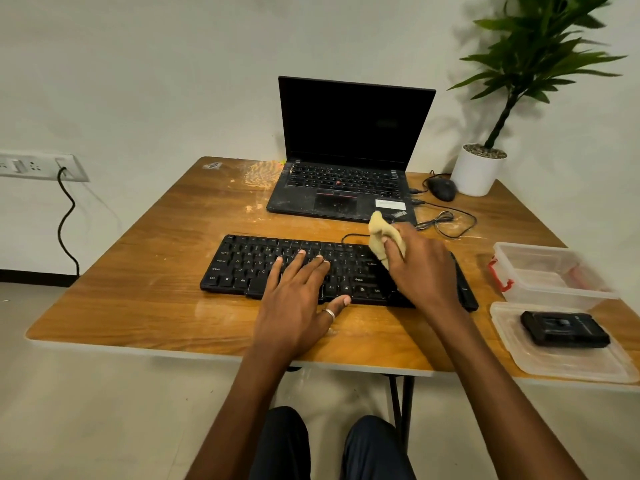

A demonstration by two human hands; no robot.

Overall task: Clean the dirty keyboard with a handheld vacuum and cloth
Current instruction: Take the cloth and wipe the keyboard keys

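Note:
A black keyboard (242, 265) lies across the middle of the wooden table (145, 271). My left hand (298, 299) rests flat on its centre keys with the fingers spread and straight. My right hand (419, 268) sits over the keyboard's right part and grips a bunched yellow cloth (379, 233), which sticks out above my fingers. A black boxy device (564, 329), possibly the handheld vacuum, lies on a clear plastic lid (568, 365) at the right.
An open black laptop (346, 188) stands behind the keyboard, dusty. A black mouse (441, 188) with its coiled cable and a white potted plant (479, 171) sit at the back right. A clear plastic box (547, 268) stands at the right edge. Pale dust marks the tabletop.

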